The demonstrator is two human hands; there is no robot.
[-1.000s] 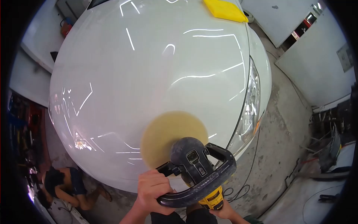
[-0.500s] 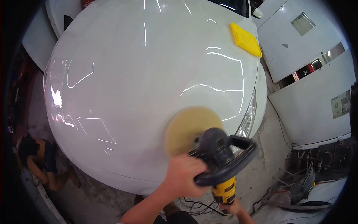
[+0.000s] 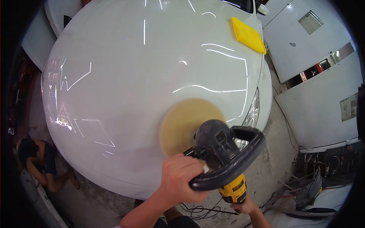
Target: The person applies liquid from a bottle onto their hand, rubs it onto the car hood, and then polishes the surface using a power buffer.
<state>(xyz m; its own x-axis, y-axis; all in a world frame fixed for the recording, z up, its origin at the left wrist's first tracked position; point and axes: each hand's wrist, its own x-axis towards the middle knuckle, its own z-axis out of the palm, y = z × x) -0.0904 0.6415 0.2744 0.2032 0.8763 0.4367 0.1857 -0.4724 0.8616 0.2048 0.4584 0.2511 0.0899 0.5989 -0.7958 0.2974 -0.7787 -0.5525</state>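
A yellow and black rotary polisher (image 3: 216, 146) leans over the front corner of a white car hood (image 3: 133, 76), its round tan pad (image 3: 186, 125) blurred and lying against the paint. My left hand (image 3: 182, 178) is closed around the left end of the polisher's black loop handle. At the rear of the yellow body, my right hand (image 3: 245, 205) grips the tool, its fingers partly hidden. A folded yellow cloth (image 3: 248, 36) rests on the hood's far right edge. The headlight (image 3: 251, 114) sits just right of the pad.
A black cord (image 3: 201, 210) lies coiled on the concrete floor beneath the polisher. At the left, another person (image 3: 42, 163) crouches low beside the car. Grey-white panels (image 3: 319, 91) stand at the right, with stacked parts (image 3: 315, 190) below them.
The polisher and both hands have shifted; the pad sits slightly farther up and left on the hood. Both hands keep their hold, and the camera view has moved a little.
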